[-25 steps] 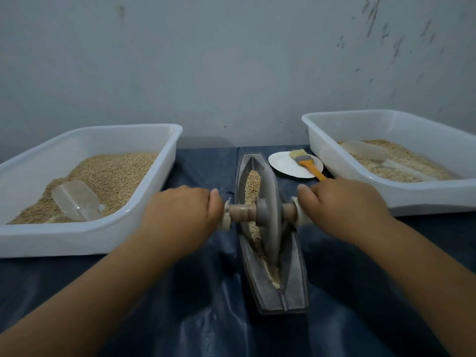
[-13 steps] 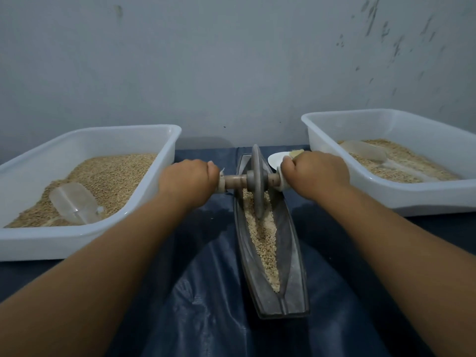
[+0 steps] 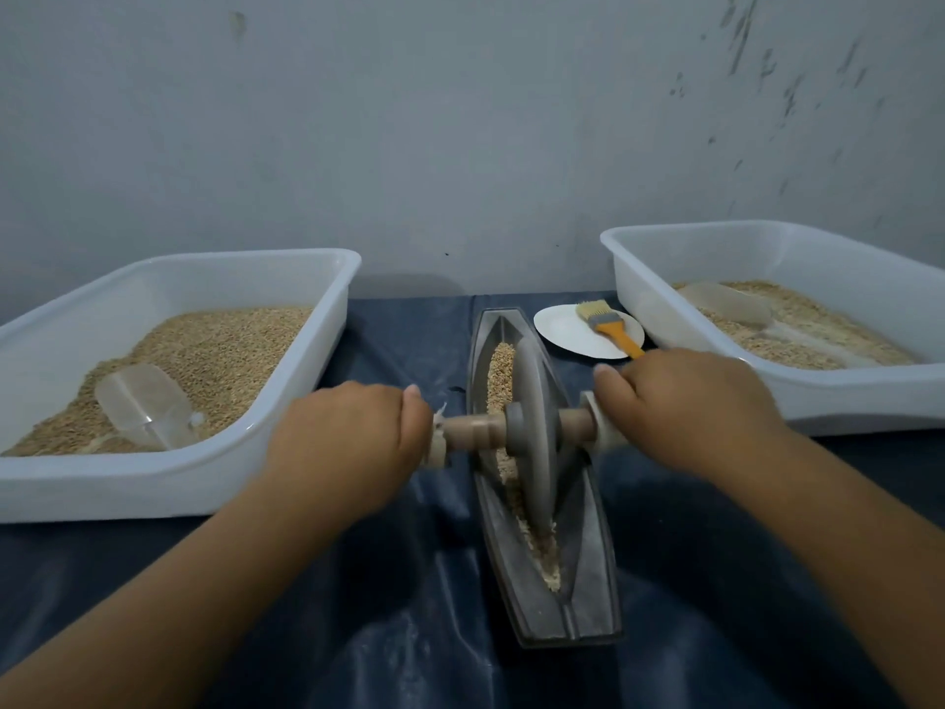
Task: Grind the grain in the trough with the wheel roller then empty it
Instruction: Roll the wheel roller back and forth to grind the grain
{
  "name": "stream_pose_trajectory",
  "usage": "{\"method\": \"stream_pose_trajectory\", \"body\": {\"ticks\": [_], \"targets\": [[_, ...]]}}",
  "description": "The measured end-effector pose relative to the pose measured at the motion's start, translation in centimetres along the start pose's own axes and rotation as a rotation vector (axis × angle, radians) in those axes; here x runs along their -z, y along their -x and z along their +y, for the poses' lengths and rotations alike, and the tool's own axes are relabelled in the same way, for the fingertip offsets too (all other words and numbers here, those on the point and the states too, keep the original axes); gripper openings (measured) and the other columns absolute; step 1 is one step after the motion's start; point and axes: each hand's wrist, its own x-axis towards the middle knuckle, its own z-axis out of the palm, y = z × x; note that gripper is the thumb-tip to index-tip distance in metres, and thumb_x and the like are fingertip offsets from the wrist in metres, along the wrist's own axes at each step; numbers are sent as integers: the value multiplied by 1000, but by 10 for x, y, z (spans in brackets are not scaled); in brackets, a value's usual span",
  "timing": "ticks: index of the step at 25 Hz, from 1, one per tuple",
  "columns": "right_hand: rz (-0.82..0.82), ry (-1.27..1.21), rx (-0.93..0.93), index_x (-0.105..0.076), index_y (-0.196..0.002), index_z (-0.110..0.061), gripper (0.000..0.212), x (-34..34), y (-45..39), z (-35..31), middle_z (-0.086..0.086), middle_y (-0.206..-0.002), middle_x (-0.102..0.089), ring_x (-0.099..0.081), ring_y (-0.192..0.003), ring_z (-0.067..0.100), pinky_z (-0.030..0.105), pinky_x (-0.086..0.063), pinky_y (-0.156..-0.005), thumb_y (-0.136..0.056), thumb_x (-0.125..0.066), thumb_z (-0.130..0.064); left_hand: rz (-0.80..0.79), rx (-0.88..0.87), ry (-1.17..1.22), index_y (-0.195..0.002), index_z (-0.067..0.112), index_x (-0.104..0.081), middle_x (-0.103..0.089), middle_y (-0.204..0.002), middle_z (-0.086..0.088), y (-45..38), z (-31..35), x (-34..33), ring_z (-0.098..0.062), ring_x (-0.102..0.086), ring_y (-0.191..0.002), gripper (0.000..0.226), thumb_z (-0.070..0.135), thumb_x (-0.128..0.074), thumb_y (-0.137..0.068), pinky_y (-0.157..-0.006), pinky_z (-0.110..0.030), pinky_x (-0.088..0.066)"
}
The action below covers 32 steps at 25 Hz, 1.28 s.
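Note:
A grey boat-shaped trough (image 3: pixel 588 601) lies lengthwise on the dark blue cloth, with tan grain (image 3: pixel 498 365) along its groove. The grey wheel roller (image 3: pixel 534 432) stands upright in the groove near the trough's middle, on a wooden axle. My left hand (image 3: pixel 347 442) is closed around the axle's left handle. My right hand (image 3: pixel 685 401) is closed around the right handle. Both handle ends are hidden inside my fists.
A white tub (image 3: pixel 169 478) of grain with a clear scoop (image 3: pixel 145 406) sits at the left. Another white tub (image 3: pixel 838 401) with grain and a clear scoop (image 3: pixel 726 299) sits at the right. A white plate (image 3: pixel 567 332) with an orange-handled brush (image 3: pixel 608 327) lies behind the trough.
The roller went from mid-trough to the far end, then came back toward me to mid-trough. Both hands moved with it, still gripping the handles.

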Motion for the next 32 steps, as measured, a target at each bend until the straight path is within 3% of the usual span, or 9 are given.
{"method": "stream_pose_trajectory", "body": {"ticks": [4, 8, 11, 15, 18, 21, 24, 29, 32], "targets": [[129, -46, -75, -59, -72, -16, 52, -31, -55, -1, 10, -78, -61, -52, -67, 24, 32, -40, -63, -101, -23, -42, -177, 121, -243, -121, 4, -47, -63, -95, -10, -59, -14, -29, -28, -60, -73, 37, 21, -58, -89, -53, -33, -37], [144, -47, -68, -64, -78, -15, 55, -34, -60, -2, 9, -78, -62, -54, -69, 24, 32, -44, -66, -101, -22, -42, -276, 116, -237, -124, 9, -41, -59, -104, -10, -74, -22, -28, -27, -60, -86, 39, 23, -56, -91, -61, -35, -44], [-37, -60, -32, -56, -65, -19, 54, -18, -29, 3, 2, -66, -55, -50, -61, 17, 30, -33, -55, -100, -25, -48, -332, 58, -218, -122, 9, -34, -55, -96, -6, -39, -11, -14, -24, -53, -76, 38, 25, -49, -91, -56, -34, -38], [-154, -86, -1, -49, -54, -21, 59, 9, 20, 12, -1, -50, -50, -50, -49, 14, 29, -30, -48, -91, -24, -59, -54, -79, 42, -84, 7, -44, -39, -55, -5, 8, 1, 13, -23, -38, -40, 24, 15, -63, -73, -36, -27, -34], [-42, -28, -5, -50, -53, -22, 60, 5, 13, 4, -2, -50, -49, -48, -48, 12, 27, -27, -47, -93, -23, -57, -154, 288, 121, -69, 12, -41, -36, -52, 0, 0, 3, 9, -23, -42, -48, 30, 35, -43, -88, -46, -32, -37], [113, 35, -56, -55, -63, -19, 56, -17, -27, -2, -3, -58, -46, -45, -57, 17, 29, -27, -53, -100, -25, -48, -187, 227, -87, -97, 10, -54, -55, -73, -4, -31, -4, -22, -27, -57, -66, 22, 30, -45, -93, -52, -34, -38], [142, -32, -98, -63, -75, -16, 54, -33, -62, -1, 6, -73, -58, -49, -66, 23, 31, -33, -59, -100, -23, -43, -254, 145, -256, -127, 6, -39, -60, -101, -9, -65, -22, -34, -27, -61, -83, 41, 20, -52, -92, -58, -35, -41], [8, -15, -47, -53, -72, -18, 47, -26, -41, 5, 0, -67, -51, -47, -63, 20, 33, -43, -63, -100, -25, -42, -276, 68, -185, -124, 6, -39, -58, -101, -9, -52, -14, -20, -29, -59, -82, 40, 24, -53, -91, -58, -35, -41], [-100, -20, 3, -52, -64, -18, 50, -9, -2, 13, -1, -59, -52, -52, -58, 18, 31, -45, -56, -99, -28, -45, -97, -67, -81, -98, 2, -50, -54, -66, -10, -8, -4, 2, -29, -50, -47, 37, 15, -71, -70, -43, -27, -30]]}}
